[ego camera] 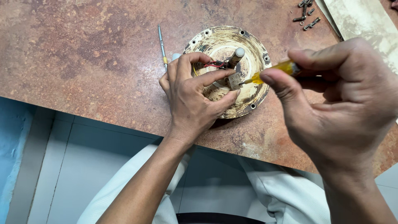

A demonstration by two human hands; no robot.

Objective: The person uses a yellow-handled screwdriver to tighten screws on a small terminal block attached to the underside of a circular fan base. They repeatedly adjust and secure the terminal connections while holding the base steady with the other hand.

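Nearest to us, our right hand fills the lower right of the view, its thumb and forefinger pinched shut on the yellow handle of a small screwdriver, whose tip reaches left to a small grey terminal block. Just beyond, our left hand rests on a round, worn metal motor cover, fingers closed around the terminal block from both sides to steady it. Red and yellow wires run into the block, and a short shaft stands up at the cover's centre. The cover lies flat on the mottled brown worktop, near its front edge. Further off, a slim metal tool lies just left of the cover, and a small heap of dark screws sits at the far right
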